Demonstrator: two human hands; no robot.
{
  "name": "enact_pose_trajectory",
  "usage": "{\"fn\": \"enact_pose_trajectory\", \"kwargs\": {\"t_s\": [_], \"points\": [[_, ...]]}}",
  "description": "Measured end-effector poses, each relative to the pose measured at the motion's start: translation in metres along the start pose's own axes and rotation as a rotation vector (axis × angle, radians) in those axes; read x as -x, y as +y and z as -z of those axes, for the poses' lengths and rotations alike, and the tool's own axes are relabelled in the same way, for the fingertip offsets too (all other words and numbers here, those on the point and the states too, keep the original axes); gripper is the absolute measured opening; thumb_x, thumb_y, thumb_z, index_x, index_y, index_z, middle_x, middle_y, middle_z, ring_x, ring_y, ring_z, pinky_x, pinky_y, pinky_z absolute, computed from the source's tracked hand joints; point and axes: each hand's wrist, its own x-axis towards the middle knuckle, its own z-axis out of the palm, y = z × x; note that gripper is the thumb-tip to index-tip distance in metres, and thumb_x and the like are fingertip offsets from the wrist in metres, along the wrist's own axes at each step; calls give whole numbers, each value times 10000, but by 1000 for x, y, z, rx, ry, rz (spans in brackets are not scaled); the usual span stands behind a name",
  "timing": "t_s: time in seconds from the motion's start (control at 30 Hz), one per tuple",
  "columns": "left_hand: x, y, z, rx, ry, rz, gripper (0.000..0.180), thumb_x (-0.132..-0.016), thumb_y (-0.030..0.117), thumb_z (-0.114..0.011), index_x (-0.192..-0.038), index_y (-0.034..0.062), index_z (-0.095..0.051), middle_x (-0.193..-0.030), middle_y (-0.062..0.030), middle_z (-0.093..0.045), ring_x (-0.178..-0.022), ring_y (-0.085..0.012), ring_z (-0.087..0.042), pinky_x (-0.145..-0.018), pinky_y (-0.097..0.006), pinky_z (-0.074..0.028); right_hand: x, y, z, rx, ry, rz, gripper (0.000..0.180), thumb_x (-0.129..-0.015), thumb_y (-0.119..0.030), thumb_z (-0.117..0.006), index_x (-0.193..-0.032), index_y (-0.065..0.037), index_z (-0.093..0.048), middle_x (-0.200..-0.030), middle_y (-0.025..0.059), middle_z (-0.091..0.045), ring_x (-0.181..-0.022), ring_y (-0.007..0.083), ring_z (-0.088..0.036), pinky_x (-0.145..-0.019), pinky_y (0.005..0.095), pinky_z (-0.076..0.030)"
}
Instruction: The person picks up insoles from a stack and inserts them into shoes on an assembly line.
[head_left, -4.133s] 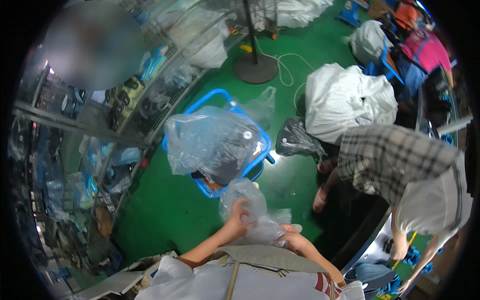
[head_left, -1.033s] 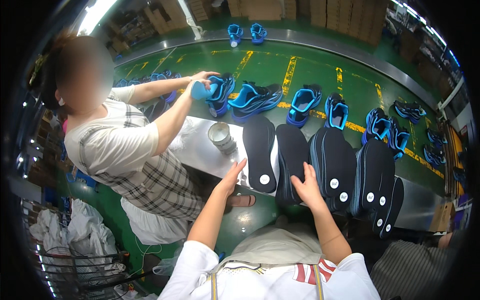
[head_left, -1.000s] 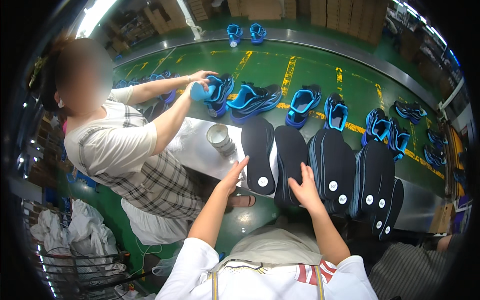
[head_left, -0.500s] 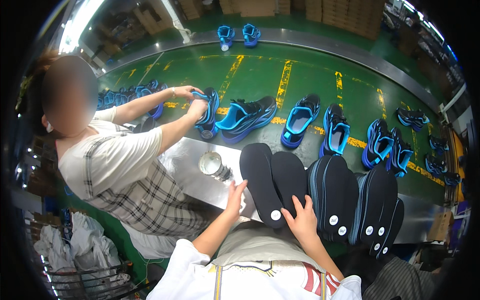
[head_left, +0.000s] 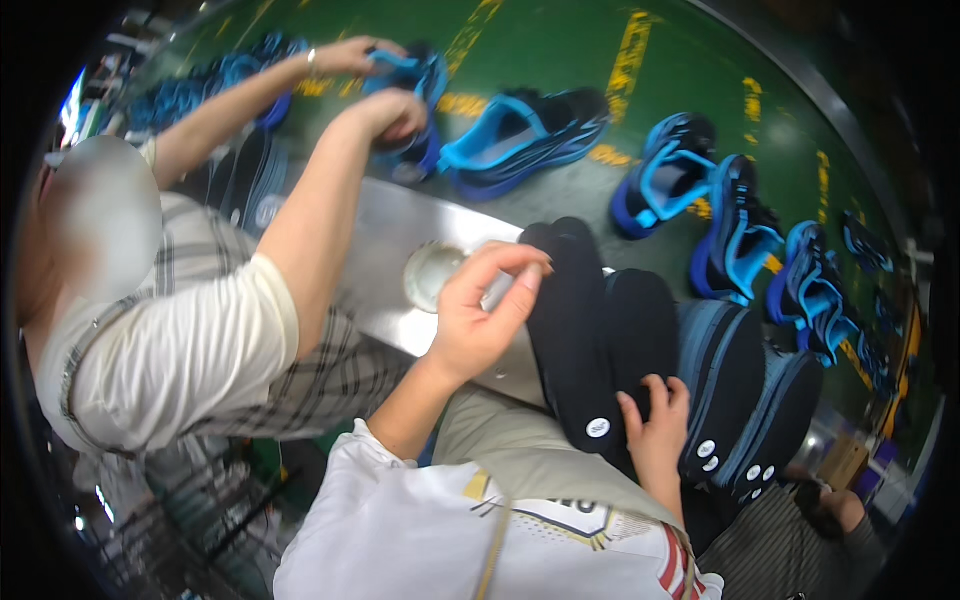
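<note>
My left hand point(head_left: 478, 315) is raised over the metal bench, its thumb and fingertips brought together in a pinch. Whatever may be between them is too small or blurred to make out. The fingertips are beside the upper part of a black insole point(head_left: 575, 320) that has a white round sticker at its heel. Fingers apart, my right hand point(head_left: 655, 430) rests at the lower part of the neighbouring black insole point(head_left: 640, 330). More insoles with blue-grey edges point(head_left: 715, 370) stand in stacks to the right. A round metal tin point(head_left: 425, 275) is partly hidden behind my left hand.
Beyond the bench edge point(head_left: 385, 220), black-and-blue sneakers point(head_left: 530, 140) stand in a row on a green surface with yellow marks. At left a co-worker's hands point(head_left: 385, 110) work on a sneaker point(head_left: 425, 100). Another person's hand point(head_left: 845, 508) shows at lower right.
My left hand has risen and moved right from the bench, closing into a pinch by the insoles. My right hand stays at the insoles. The view has shifted and blurred.
</note>
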Motion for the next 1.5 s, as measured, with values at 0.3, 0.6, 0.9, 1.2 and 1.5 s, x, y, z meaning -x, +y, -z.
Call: {"fn": "enact_pose_trajectory", "kwargs": {"t_s": [0.3,0.6,0.9,1.2,1.5], "points": [[135,-45,91,103,-406,924,194,-868,149,-467,-889,-6,-582,-732,-35,-588,-703,-94,-541,-643,-233,-434,-14,11,-6,-28,-157,-8,325,-714,-254,-684,-949,-91,-530,-1011,148,-417,-892,303,-485,-751,348,-415],[303,-119,78,-464,-416,1193,339,-828,329,-456,-970,55,-597,-966,-143,-597,-897,-311,-553,-791,-367,-424,-22,20,3,34,-317,38,305,-771,-230,-633,-991,-67,-500,-970,117,-435,-866,239,-470,-749,299,-393],[278,-73,64,-456,-366,1043,358,-854,349,-437,-815,27,-589,-824,-155,-588,-787,-323,-549,-690,-392,-423,-22,19,30,5,-45,336,289,-783,-204,-623,-988,-25,-529,-896,85,-542,-677,184,-492,-640,274,-428],[82,49,38,-558,-581,234,254,-839,209,-494,-687,9,-532,-665,-137,-520,-665,-317,-524,-600,-403,-413,-31,-42,-3,274,-112,471,624,-538,-618,-646,-768,-60,-487,-704,83,-503,-671,241,-528,-553,344,-413],[-81,26,-91,-1008,-741,-78,194,-798,193,-513,-860,10,-527,-740,-142,-560,-725,-335,-560,-672,-414,-451,-23,-23,18,-31,-295,267,527,-669,-373,-674,-961,8,-453,-876,173,-493,-699,283,-552,-598,348,-461]]}}
